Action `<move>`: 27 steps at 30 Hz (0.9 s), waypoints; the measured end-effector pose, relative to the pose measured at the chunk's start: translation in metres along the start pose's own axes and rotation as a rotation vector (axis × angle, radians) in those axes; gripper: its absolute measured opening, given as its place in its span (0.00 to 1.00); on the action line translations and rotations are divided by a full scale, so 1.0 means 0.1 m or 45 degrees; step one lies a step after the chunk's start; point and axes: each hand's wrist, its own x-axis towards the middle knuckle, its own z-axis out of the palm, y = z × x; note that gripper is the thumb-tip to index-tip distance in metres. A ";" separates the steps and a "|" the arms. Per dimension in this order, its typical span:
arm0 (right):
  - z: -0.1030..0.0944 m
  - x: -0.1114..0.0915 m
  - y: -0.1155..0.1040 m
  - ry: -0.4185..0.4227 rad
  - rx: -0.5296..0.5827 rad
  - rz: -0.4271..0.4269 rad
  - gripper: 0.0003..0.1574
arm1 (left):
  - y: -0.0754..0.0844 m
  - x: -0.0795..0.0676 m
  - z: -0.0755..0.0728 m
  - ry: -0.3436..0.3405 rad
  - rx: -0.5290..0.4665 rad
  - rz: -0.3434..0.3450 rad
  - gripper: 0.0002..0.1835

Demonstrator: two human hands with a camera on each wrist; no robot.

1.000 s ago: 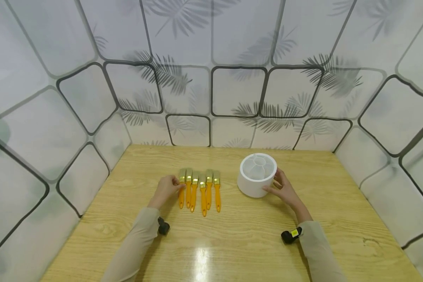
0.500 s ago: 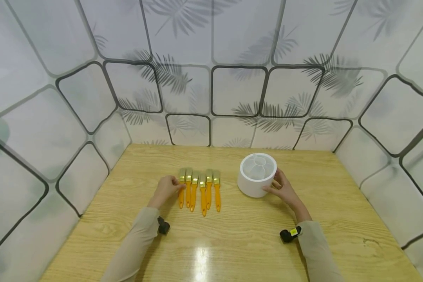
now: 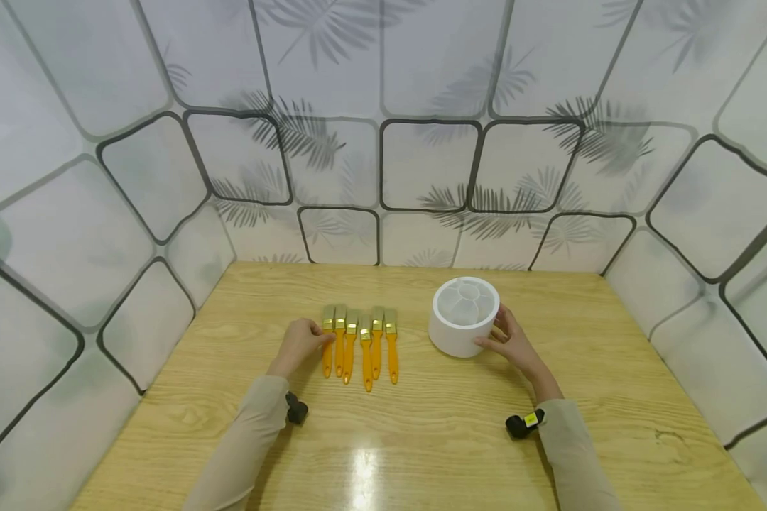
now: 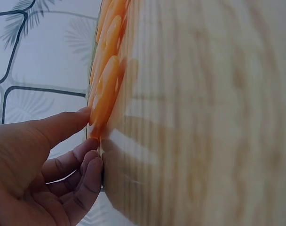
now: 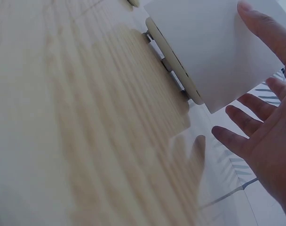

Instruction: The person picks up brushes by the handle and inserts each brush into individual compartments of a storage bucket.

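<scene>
Several paintbrushes (image 3: 367, 362) with orange handles, gold-coloured ferrules and pale bristles lie in a row, bristles towards the back wall. My left hand (image 3: 300, 344) pinches the leftmost paintbrush (image 3: 327, 363) near the top of its handle. In the left wrist view the thumb presses the orange handle (image 4: 107, 94), with the fingertips low at the tabletop. Right of the row stands a round white desk organizer (image 3: 450, 339) with divided compartments. My right hand (image 3: 518, 348) holds its right side, thumb on the front wall; the lower fingers are spread apart from it in the right wrist view.
Both hands work over a wood-grain table (image 3: 422, 440). A patterned wall (image 3: 422, 238) encloses its back and sides. The organizer has a beige base ring (image 5: 173, 61) with small dark feet. Dark cameras sit at both wrists.
</scene>
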 end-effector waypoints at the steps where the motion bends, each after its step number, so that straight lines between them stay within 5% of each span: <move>1: 0.00 0.00 0.00 -0.002 0.001 -0.003 0.55 | 0.00 0.00 0.00 -0.006 0.002 -0.010 0.23; 11: 0.02 -0.01 -0.02 -0.016 0.021 0.012 0.55 | 0.04 0.04 -0.02 -0.029 0.064 -0.098 0.30; 27: 0.01 -0.01 0.01 -0.022 0.015 0.030 0.55 | 0.10 0.07 -0.03 -0.037 0.059 -0.203 0.17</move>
